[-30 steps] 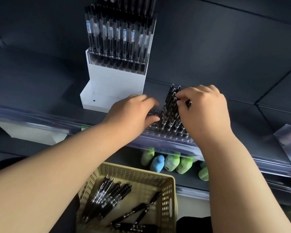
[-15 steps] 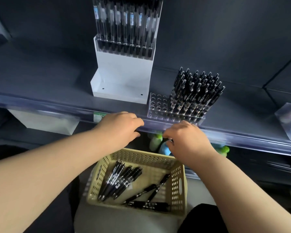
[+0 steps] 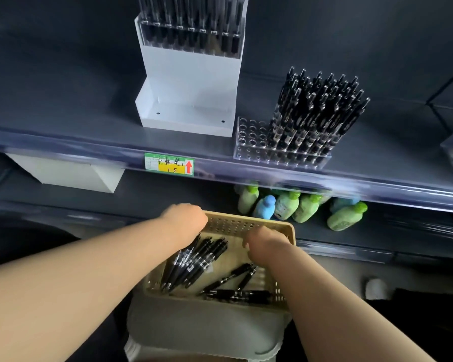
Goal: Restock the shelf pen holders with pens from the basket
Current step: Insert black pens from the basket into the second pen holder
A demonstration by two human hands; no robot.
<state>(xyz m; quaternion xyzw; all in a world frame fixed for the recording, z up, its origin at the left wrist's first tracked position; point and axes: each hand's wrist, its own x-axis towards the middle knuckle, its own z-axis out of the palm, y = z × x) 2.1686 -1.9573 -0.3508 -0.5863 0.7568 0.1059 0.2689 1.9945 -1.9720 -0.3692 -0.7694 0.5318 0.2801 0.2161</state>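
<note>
— Where are the pens?
— In the tan basket (image 3: 236, 218), bottom middle. The black pen bunch (image 3: 194, 262) slants lower left to upper right, just under the left hand (image 3: 183, 220).
— Is it holding any?
— Its fingers curl down out of sight; nobody can tell. Same for the right hand (image 3: 266, 245), nearer the loose pens (image 3: 236, 293).
— And the clear pen holder (image 3: 249, 142)?
— Upper right, above both hands.

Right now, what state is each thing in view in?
clear pen rack, partly filled; left holes empty.
white pen holder, top row full.
basket, holds loose pens lying flat.
left hand, over the loose pens; grip hidden.
right hand, inside basket; fingers hidden.
</note>
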